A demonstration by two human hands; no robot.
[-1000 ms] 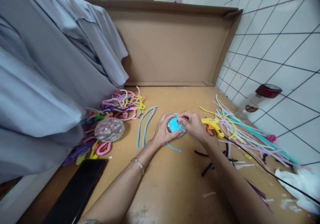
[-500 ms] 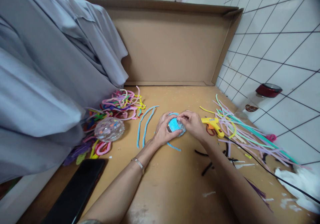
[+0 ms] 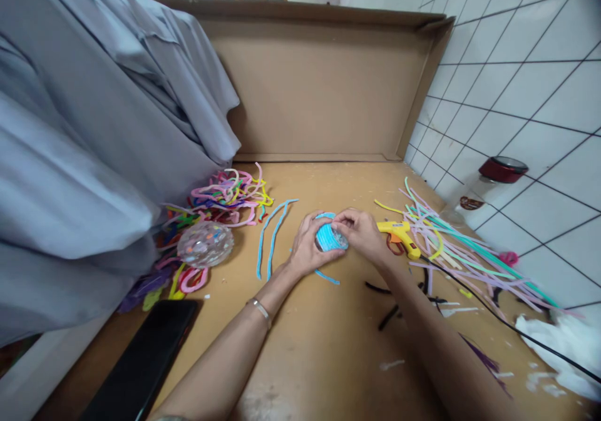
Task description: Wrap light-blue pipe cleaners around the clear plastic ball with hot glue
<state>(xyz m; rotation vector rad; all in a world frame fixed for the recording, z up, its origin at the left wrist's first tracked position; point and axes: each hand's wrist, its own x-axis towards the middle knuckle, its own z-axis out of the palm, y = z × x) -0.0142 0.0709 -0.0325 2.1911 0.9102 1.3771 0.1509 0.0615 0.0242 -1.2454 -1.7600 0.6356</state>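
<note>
A small round object [image 3: 330, 238], wrapped in bright blue pipe cleaner with a clear part at its right side, is held above the middle of the table. Around its left and lower side curl the fingers and thumb of my left hand [image 3: 308, 246]. My right hand [image 3: 359, 230] pinches at its upper right edge, thumb and forefinger together; what lies between the fingertips is too small to tell. Blue pipe cleaners [image 3: 277, 239] lie left of my hands, and a blue end [image 3: 327, 277] shows just below. A yellow glue gun [image 3: 401, 238] rests right of my right hand.
At left are a clear bumpy ball [image 3: 205, 244], tangled colourful pipe cleaners [image 3: 230, 196], a black phone [image 3: 141, 358] and grey cloth [image 3: 94, 158]. Pipe cleaners [image 3: 469, 252], a jar [image 3: 483, 189] and a cable [image 3: 498, 318] are at right. Cardboard [image 3: 319, 89] stands behind.
My left thumb has slid slightly down along the blue-wrapped object, and more of its blue side shows. My right hand stays pinched at its edge.
</note>
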